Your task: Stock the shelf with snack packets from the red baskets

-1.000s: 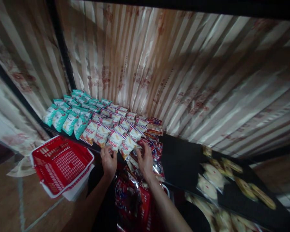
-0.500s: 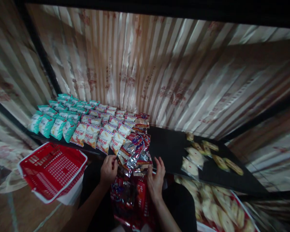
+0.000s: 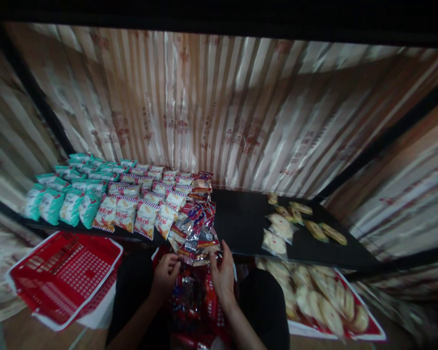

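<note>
A loose pile of shiny red-and-silver snack packets (image 3: 195, 228) lies at the shelf's front edge, between my hands. My left hand (image 3: 166, 276) is at the pile's lower left, its fingers loosely bent and apart, with nothing visible in them. At the lower right, my right hand (image 3: 222, 274) has its thumb and fingers spread around the near packets. Whether the fingertips press on the packets is hard to see in the dim light. Below, between my knees, a red basket (image 3: 219, 296) contains more dark red packets (image 3: 186, 296).
On the black shelf (image 3: 237, 218), teal bags (image 3: 71, 206) and white-and-orange snack bags (image 3: 126, 214) stand in rows at left. Wrapped flat pastries (image 3: 277, 240) and yellow packets (image 3: 316, 230) lie at right. A red basket (image 3: 73, 277) is lower left; a tray of wrapped breads (image 3: 323, 301) is lower right.
The view has shifted, so the shelf goods sit further left. Both hands have come slightly down and back from the packet pile, which looks much the same.
</note>
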`<state>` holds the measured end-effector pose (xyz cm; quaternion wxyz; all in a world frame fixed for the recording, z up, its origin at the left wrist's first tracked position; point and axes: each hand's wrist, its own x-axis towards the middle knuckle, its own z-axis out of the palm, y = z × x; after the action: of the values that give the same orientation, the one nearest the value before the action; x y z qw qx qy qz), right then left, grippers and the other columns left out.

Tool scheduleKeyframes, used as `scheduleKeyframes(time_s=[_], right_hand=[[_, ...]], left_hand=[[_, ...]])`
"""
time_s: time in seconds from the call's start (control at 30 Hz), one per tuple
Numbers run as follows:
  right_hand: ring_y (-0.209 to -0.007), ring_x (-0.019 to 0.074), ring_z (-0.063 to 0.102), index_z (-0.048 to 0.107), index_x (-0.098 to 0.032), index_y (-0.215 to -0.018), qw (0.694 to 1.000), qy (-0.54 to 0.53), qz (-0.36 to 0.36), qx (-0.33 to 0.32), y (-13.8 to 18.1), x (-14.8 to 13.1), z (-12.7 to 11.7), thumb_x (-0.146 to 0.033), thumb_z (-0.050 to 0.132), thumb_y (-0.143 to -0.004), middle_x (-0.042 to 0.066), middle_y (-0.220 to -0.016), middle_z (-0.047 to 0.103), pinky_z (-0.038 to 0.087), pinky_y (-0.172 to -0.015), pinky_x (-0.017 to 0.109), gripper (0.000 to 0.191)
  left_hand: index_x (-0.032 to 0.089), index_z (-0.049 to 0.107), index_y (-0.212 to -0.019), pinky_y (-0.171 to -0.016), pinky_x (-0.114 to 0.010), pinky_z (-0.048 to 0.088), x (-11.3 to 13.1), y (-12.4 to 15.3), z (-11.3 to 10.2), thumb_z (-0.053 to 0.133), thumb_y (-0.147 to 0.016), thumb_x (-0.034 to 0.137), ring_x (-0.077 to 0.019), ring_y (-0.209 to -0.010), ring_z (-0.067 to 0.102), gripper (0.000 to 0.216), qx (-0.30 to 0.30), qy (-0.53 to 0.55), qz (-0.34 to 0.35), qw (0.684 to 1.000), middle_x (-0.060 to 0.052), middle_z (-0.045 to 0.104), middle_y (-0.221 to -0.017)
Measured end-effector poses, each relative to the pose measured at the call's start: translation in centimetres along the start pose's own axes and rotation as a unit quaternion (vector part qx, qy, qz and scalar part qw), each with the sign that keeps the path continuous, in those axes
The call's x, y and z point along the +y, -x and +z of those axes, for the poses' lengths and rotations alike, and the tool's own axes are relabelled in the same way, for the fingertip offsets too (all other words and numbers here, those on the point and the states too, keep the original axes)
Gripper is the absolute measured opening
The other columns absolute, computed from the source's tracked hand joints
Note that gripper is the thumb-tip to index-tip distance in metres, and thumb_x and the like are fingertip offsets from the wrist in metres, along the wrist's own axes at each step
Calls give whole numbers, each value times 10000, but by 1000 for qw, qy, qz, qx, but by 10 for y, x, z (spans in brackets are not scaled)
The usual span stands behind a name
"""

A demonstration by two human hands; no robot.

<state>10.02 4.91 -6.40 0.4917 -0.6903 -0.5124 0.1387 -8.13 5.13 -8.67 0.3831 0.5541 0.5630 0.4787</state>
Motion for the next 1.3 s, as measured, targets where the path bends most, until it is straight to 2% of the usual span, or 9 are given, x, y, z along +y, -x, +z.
scheduleKeyframes(time_s=[0.17,0.33,0.47,0.57,0.67,0.87,1.03,1.17,1.3], right_hand=[[-1274,251,343,442,-153,-1285,991,47,-124,-24,-15,-20,-4,-373,391,-873,151,-1361,408,334,-1017,481,469],[-1297,240,334,414,-160,-1318,980,64,-165,-96,-38,-41,12,-344,388,-881,139,-1403,370,363,-1018,440,475],[-1284,259,363,414,-161,-1321,980,75,-149,-114,-51,-49,26,-344,398,-873,147,-1430,323,394,-998,428,484],[-1270,260,386,439,-162,-1302,981,72,-139,-113,-59,-52,31,-337,393,-877,149,-1421,340,403,-990,424,462],[-1286,252,363,451,-149,-1291,979,73,-145,-123,-66,-54,35,-316,393,-876,148,-1396,381,394,-1000,412,451],[-1304,253,329,468,-106,-1280,971,111,-176,-122,-80,-51,46,-286,397,-869,167,-1405,366,345,-1037,427,454],[-1335,287,252,575,-114,-1184,955,152,-226,-121,-91,-52,54,-274,423,-859,152,-1360,439,301,-1057,478,393],[-1318,282,290,621,-117,-1116,949,139,-254,-124,-97,-61,60,-275,412,-867,149,-1272,534,327,-1040,492,362],[-1265,241,387,586,-152,-1159,953,77,-262,-128,-93,-73,68,-299,383,-889,120,-1255,553,361,-1023,470,368]], left_hand=[[194,584,-789,-562,-296,543,6,2,-2,505,-777,321,-168,-652,626,150,52,-110,87,989,-42,600,-758],[180,608,-1010,-852,-413,495,9,-3,-5,489,-815,289,-255,-1032,563,253,125,-263,233,928,-132,571,-1085],[181,447,-1279,-967,-457,404,6,-11,-1,512,-818,346,-302,-1259,374,494,68,-333,278,898,-153,424,-1341],[185,275,-1384,-1003,-430,371,4,-16,4,489,-835,384,-275,-1301,320,623,2,-344,283,895,-135,379,-1395],[163,197,-1407,-1017,-423,349,6,-22,9,464,-854,386,-264,-1320,285,654,-22,-353,299,886,-143,343,-1418],[134,359,-1330,-996,-403,376,14,-35,14,477,-853,277,-247,-1291,336,511,-7,-375,355,857,-143,430,-1357],[155,483,-1221,-950,-409,419,18,-39,15,499,-838,269,-242,-1220,426,400,-3,-371,383,846,-123,527,-1264],[162,519,-1168,-952,-413,416,22,-40,12,493,-846,293,-228,-1177,466,349,-18,-352,398,847,-114,568,-1202],[142,490,-1198,-964,-425,411,21,-36,7,482,-846,303,-249,-1245,391,387,-10,-336,396,855,-138,503,-1271]])
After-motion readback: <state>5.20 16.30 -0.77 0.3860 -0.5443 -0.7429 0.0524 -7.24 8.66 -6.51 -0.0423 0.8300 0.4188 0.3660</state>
